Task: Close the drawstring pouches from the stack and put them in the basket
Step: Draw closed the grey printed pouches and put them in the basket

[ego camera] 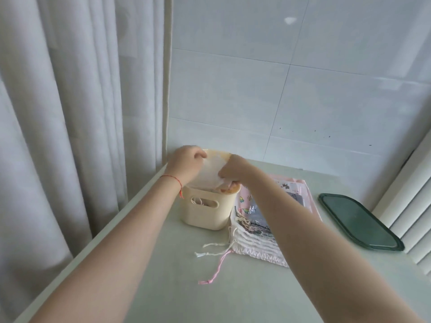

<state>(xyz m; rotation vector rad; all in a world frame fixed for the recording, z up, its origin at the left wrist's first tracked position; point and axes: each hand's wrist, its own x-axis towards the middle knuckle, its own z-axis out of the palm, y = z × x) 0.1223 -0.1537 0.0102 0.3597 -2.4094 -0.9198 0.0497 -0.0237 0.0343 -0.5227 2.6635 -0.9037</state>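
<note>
1. Both my hands are up at the centre-left of the frame, right over the cream basket [205, 209], with a white pouch [210, 172] stretched between them.
2. My left hand [185, 163] has its grip curled onto the pouch's left edge, and there's a red string around that wrist.
3. My right hand [234, 169] is pinching the pouch's right edge, fingers bunched tight on the fabric.
4. The pouch hangs just above the basket's mouth, lower edge dipping into it. More fabric is already stuffed inside, kinda blurry.
5. The stack of pouches [263, 234] lies on the counter [163, 287] just right of the basket, partly under my right forearm, drawstrings trailing toward the bottom of the frame.
6. A dark green lid [356, 220] lies further right on the counter.
</note>
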